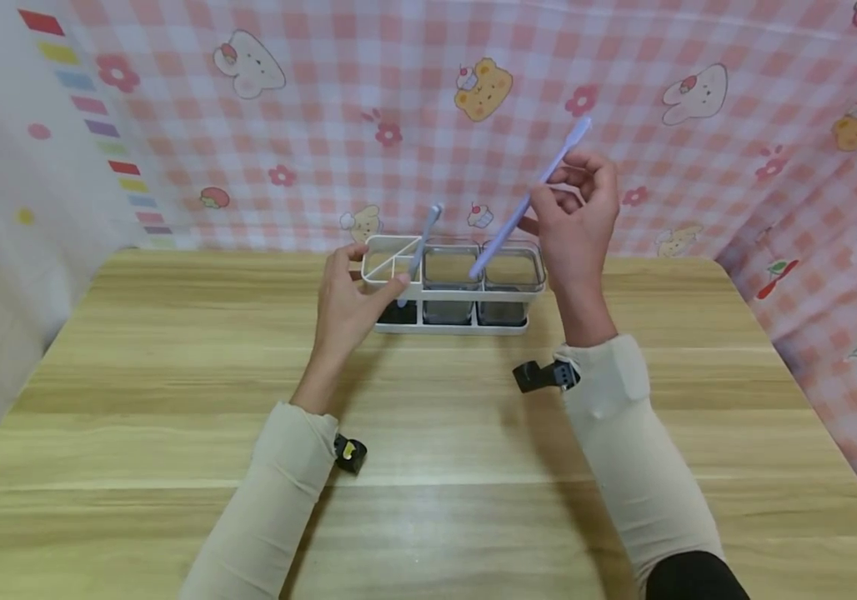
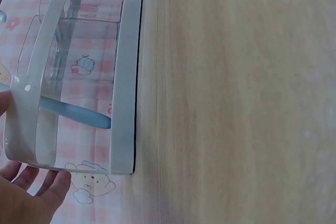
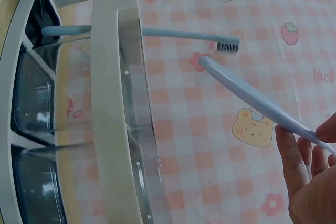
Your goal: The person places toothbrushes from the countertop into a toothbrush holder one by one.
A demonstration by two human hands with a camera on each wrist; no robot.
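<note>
My left hand [image 1: 346,304] grips the left end of a white toothbrush holder [image 1: 466,295], thumb on the front and fingers around the end. A light blue toothbrush [image 3: 184,34] leans upright in the holder's left section, its dark bristles up; its handle end shows low in the holder in the left wrist view. Above the holder's right half, my right hand [image 1: 578,229] pinches a purple toothbrush [image 1: 522,206] between thumb and fingers. This brush is tilted, its handle end down over the cups and its head up to the right.
Two clear cups [image 1: 449,313] sit side by side in the holder's middle and right sections. The holder stands near the back of a wooden table [image 1: 428,500]. Behind it hangs a pink checked cloth [image 1: 413,92] with cartoon prints.
</note>
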